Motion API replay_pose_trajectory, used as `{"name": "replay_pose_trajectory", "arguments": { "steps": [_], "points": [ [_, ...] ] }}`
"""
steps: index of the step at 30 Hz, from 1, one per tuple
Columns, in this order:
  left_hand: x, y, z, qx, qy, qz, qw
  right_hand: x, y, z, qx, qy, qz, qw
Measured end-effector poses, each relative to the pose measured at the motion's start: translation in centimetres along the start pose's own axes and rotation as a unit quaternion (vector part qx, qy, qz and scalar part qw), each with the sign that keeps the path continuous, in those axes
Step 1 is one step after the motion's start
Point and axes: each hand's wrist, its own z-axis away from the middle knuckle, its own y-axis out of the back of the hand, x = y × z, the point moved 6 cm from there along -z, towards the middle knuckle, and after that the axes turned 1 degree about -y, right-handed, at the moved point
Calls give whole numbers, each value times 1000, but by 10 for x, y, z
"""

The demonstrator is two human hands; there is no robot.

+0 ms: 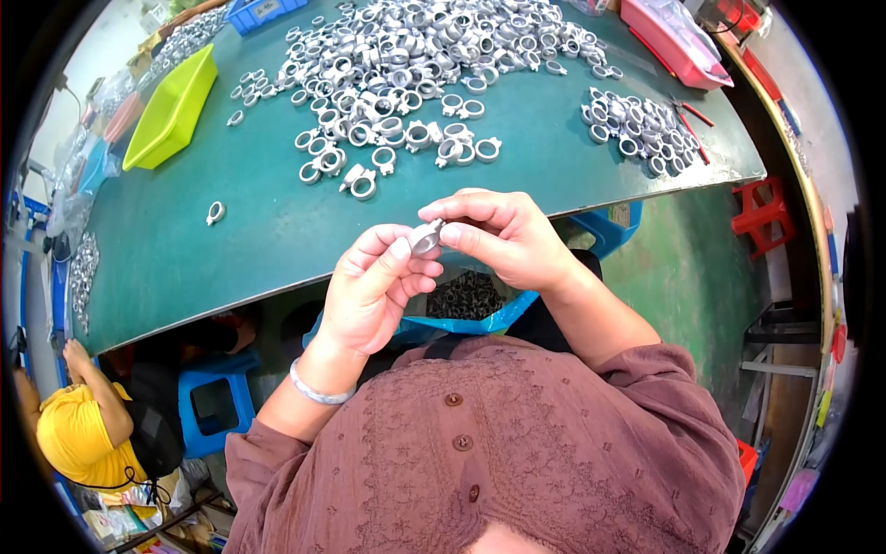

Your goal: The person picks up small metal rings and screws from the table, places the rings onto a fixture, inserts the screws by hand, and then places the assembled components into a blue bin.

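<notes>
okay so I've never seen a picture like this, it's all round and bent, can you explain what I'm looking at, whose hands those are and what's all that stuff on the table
This is one picture from a wide fisheye camera worn on a person's head, looking down, so straight edges curve. There is no machine: the two bare hands belong to the wearer. The left hand and the right hand together pinch one small silvery metal ring part between their fingertips. Ahead lies a green table with a big heap of similar metal rings, a smaller pile to the right, and a yellow-green tray to the left. Below the hands sits a blue bag of dark parts. Another person in a yellow shirt sits lower left.
</notes>
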Motion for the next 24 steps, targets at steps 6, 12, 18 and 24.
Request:
{"name": "replay_pose_trajectory", "arguments": {
  "steps": [6,12,18,24],
  "points": [
    [4,-1,1,13,-31,-31,999,-1,2,0,2,19,37,999],
    [5,1,2,23,-46,-32,998,-1,1,1,5,16,27,1000],
    [9,0,3,28,-62,-54,996,-1,-1,2,-10,32,9,999],
    [11,-1,5,19,-63,-63,996,5,-2,5,2,-6,-83,997]
  ]
}}
